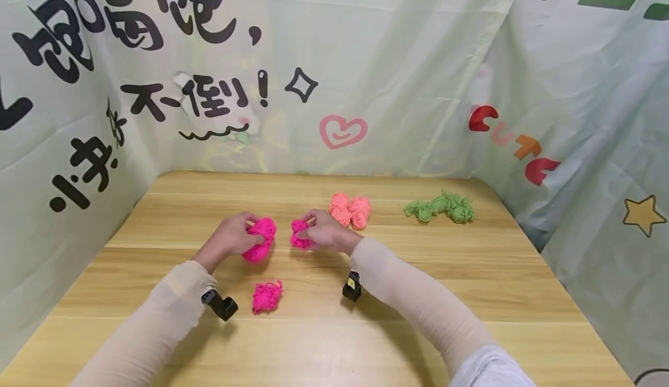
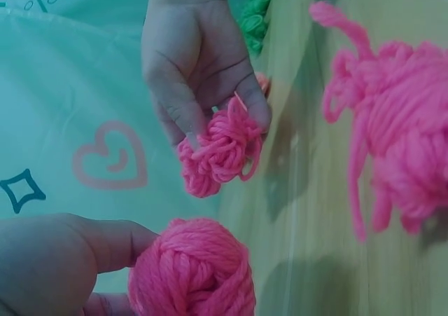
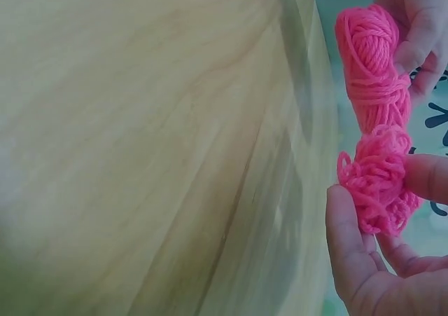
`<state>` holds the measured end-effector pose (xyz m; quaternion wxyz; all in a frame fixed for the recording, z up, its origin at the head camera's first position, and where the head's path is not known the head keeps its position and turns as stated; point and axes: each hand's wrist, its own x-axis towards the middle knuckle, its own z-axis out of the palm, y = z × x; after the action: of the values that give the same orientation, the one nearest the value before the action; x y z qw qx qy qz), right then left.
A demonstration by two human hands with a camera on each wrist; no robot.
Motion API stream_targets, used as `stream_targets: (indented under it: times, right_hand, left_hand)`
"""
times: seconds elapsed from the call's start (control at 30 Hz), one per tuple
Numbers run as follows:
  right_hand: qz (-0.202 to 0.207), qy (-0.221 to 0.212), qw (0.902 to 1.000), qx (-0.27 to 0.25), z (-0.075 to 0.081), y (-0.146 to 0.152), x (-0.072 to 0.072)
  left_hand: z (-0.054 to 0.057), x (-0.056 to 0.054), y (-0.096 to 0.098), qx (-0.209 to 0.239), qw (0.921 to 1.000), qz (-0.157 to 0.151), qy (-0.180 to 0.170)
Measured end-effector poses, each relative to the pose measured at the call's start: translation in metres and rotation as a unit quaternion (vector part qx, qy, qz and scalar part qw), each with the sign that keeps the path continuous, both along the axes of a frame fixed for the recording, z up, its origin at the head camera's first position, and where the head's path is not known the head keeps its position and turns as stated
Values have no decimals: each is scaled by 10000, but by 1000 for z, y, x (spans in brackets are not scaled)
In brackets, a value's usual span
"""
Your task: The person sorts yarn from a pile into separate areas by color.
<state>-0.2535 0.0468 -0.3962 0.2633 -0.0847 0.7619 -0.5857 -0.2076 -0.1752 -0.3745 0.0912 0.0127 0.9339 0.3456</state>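
My left hand (image 1: 233, 237) grips a bright pink yarn skein (image 1: 261, 240), wound tight and pinched at its waist. Close by on the right, my right hand (image 1: 326, 233) pinches a smaller, loopier pink yarn bundle (image 1: 299, 235) between thumb and fingers. In the right wrist view the loopy bundle (image 3: 381, 183) overlaps the lower end of the wound skein (image 3: 374, 64). Both are held above the wooden table. Nearer to me, between the forearms, a third pink yarn bundle (image 1: 267, 297) lies on the table, with loose strands showing in the left wrist view.
Behind my right hand lies a coral yarn skein (image 1: 350, 211). Farther right is a green yarn bundle (image 1: 441, 207). The wooden table (image 1: 334, 346) is bordered by printed cloth (image 1: 397, 85) at the back and sides. Small black cameras hang under both wrists.
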Motion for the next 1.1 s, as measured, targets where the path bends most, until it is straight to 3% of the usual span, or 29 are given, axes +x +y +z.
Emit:
stream_targets:
  times: [0.8, 1.1]
  right_hand:
    - [-203, -151, 9997, -35, -2, -12, -10]
    - [-260, -239, 9993, -77, -10, -19, -16]
  left_hand:
    - [1, -14, -27, 174, 9998, 121, 33]
    - [2, -15, -36, 569, 9980, 241, -114]
